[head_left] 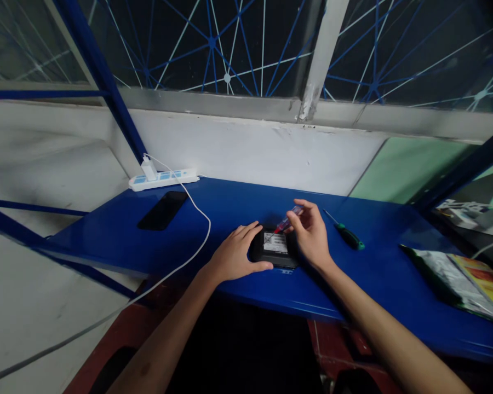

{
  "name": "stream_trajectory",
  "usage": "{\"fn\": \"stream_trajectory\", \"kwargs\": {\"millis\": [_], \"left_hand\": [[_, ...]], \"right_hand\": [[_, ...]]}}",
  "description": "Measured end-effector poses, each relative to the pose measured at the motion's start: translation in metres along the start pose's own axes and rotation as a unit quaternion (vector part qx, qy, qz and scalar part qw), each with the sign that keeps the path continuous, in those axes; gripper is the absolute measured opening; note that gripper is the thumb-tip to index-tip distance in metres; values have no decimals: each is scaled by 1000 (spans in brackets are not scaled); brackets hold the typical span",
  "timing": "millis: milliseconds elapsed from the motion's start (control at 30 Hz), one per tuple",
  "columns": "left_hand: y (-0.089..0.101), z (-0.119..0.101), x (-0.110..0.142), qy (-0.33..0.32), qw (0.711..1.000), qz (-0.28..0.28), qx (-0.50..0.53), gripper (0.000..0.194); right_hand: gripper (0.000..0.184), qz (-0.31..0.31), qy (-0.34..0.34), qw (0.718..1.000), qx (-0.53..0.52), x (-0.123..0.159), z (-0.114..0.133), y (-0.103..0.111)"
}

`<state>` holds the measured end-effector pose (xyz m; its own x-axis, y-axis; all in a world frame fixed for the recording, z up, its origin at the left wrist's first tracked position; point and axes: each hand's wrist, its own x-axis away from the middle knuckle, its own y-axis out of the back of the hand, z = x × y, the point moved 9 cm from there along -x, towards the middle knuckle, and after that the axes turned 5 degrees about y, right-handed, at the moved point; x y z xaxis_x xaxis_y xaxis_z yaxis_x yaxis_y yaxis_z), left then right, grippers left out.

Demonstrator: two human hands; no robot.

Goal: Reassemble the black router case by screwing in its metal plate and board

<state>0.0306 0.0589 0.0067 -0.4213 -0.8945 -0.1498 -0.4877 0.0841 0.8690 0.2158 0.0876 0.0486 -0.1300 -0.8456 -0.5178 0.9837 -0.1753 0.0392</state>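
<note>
1. Left fingers [252, 233] are spread around the left side of the black device [273, 258], which lies on the bench [230, 203] beneath both hands; a loose hold could let it twist.
2. Right fingers [294, 221] pinch the screwdriver [285, 222], slanting over the label [276, 243]; pushing at that angle could make its tip skid, tearing paper or jabbing the left fingers.
</note>
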Motion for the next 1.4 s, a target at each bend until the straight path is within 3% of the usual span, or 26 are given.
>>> {"fn": "stream_trajectory", "kwargs": {"millis": [200,333,633,1133,1400], "left_hand": [[1,2,2,19,1000,16,18,96],[1,3,3,29,999,16,21,96],[0,3,3,41,999,26,15,98],[1,3,3,48,998,31,7,96],[0,4,3,50,998,36,9,97]], "right_hand": [[36,-83,-3,996,15,-25,-23,43],[33,-121,19,991,46,-31,-23,63],[33,-93,46,990,90,-27,-7,53],[28,-91,37,994,51,-25,-3,49],[35,-73,12,997,14,-25,-11,46]]}}
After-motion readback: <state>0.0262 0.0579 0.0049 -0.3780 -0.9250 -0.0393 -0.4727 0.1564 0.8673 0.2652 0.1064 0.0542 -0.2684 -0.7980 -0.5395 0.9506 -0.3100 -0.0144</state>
